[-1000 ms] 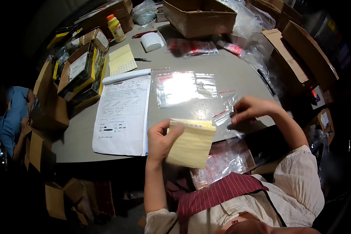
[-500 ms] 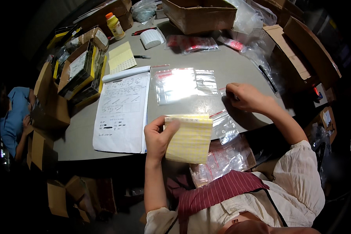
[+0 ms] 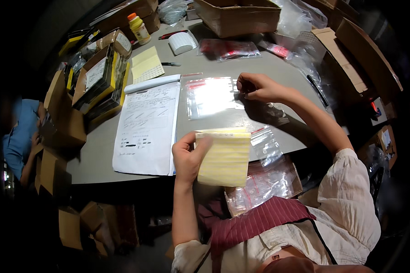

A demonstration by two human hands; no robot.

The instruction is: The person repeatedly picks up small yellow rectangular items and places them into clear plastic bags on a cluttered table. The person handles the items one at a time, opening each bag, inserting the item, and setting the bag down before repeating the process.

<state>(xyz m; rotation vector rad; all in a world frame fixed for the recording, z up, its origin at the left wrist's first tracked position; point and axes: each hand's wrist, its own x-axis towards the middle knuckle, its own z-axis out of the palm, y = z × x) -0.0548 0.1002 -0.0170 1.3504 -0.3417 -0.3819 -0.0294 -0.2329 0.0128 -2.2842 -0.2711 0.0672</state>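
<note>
One yellow sticker sheet (image 3: pixel 223 161) pinched in the left hand (image 3: pixel 185 154) at near centre, as before. Has moved the right hand (image 3: pixel 257 88) farther and leftward across the grey table (image 3: pixel 196 61), away from the small zip bag (image 3: pixel 266 144) at the near edge, to just right of a large zip bag (image 3: pixel 208 98); fingers curled; cannot tell whether pinching anything.

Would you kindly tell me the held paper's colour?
The paper is yellow; head view shows best.
</note>
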